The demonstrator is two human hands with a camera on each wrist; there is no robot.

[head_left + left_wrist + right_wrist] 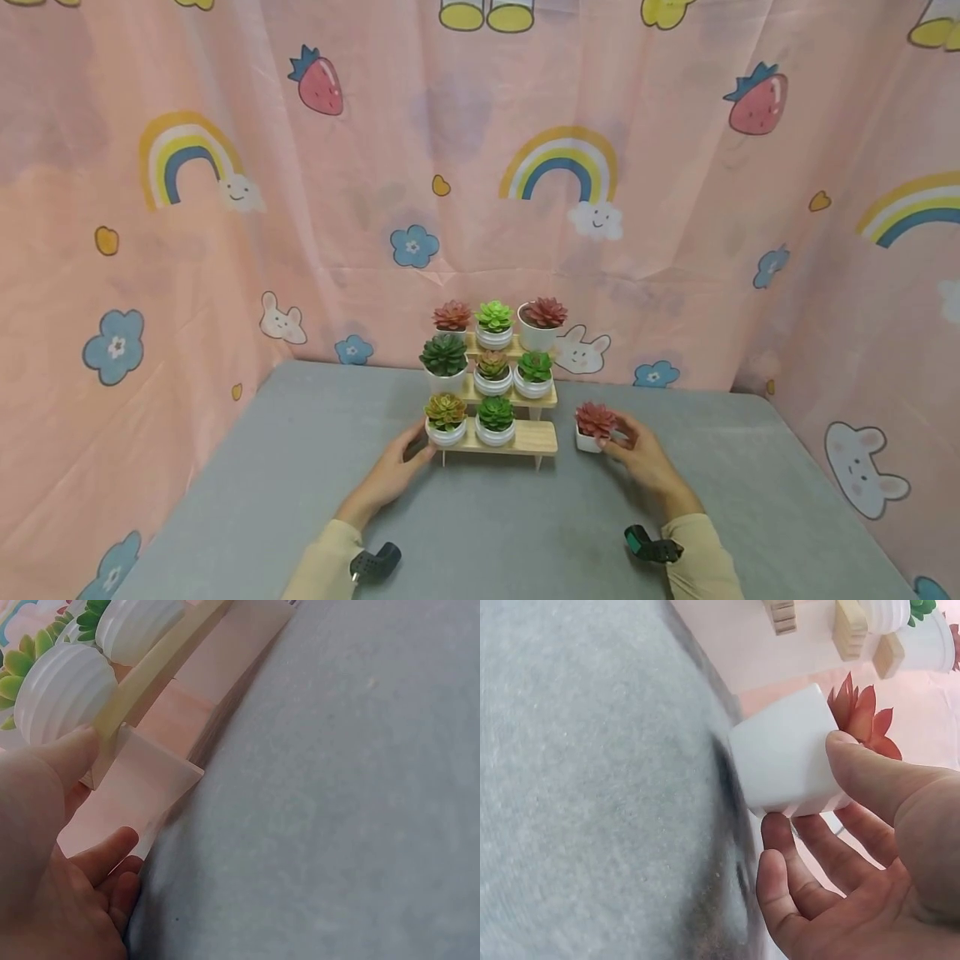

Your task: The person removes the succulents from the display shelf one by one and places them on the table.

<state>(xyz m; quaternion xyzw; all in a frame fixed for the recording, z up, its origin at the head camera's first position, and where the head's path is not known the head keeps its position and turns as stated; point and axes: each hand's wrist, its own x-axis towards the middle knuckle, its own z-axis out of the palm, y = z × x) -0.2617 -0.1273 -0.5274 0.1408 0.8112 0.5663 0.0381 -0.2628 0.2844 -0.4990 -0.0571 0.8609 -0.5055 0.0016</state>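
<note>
A three-tier wooden stand (536, 435) with clear supports stands on the table and bears several potted succulents. My left hand (393, 471) holds the left end of its lowest board (112, 742), thumb on the edge beside a ribbed white pot (64, 694). That pot holds a yellow-green succulent (446, 410); a green succulent (496, 412) sits to its right, with bare board beyond. Right of the stand, my right hand (643, 457) grips a square white pot (784, 754) with a red succulent (595, 418), thumb on one side and fingers on another. The pot is at or just above the table.
On the middle tier are a dark green succulent (443, 357), a brownish one (492, 367) and a green one (535, 367). The top tier bears two reddish succulents and a bright green one (495, 317). A patterned pink curtain (480, 167) hangs behind the grey table (322, 442).
</note>
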